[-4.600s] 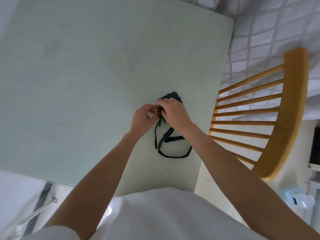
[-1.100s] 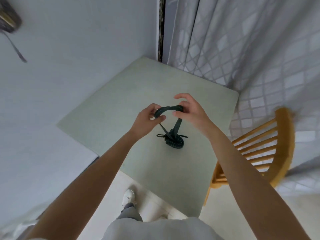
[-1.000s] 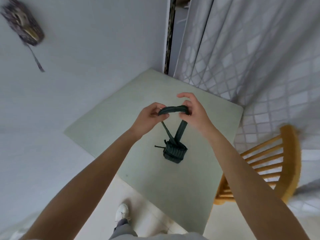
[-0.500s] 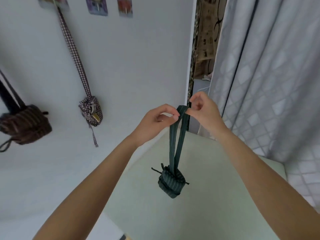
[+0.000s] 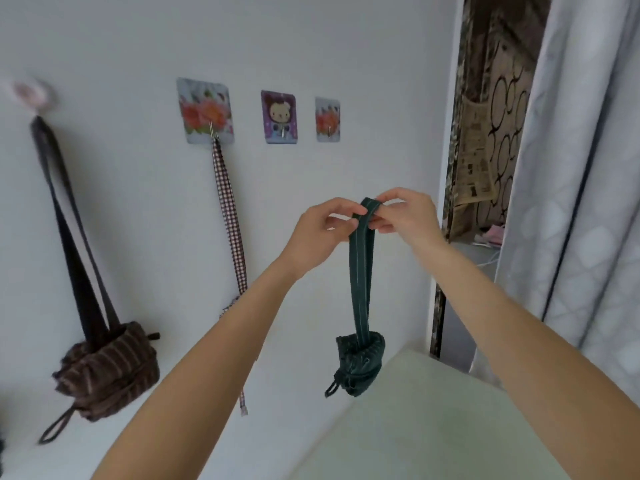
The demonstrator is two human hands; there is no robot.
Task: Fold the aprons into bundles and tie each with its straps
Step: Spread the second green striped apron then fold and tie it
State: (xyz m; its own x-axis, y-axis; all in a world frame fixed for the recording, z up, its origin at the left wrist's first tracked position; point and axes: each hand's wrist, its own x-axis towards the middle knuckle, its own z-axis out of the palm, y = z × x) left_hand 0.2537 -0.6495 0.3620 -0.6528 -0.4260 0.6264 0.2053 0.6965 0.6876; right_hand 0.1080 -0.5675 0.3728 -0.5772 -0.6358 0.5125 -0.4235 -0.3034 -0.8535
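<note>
Green apron bundle (image 5: 360,363) is hanging in the air from its neck loop (image 5: 361,268), just above the near corner of the pale table (image 5: 450,427) and in front of the white wall. We are judging it light and soft: the cloth is rolled tight and cinched by its thin ties, so it is dangling without sagging open, and the flat strap is the natural place to take hold. We are pinching the top of that loop with both hands. Our left hand (image 5: 320,230) is curling thumb and forefinger onto the strap from the left, and our right hand (image 5: 403,213) is nipping the fold from the right, fingertips nearly meeting. Nearby, two other bundles, brown (image 5: 107,368) and checked (image 5: 230,216), are hanging from wall hooks.
</note>
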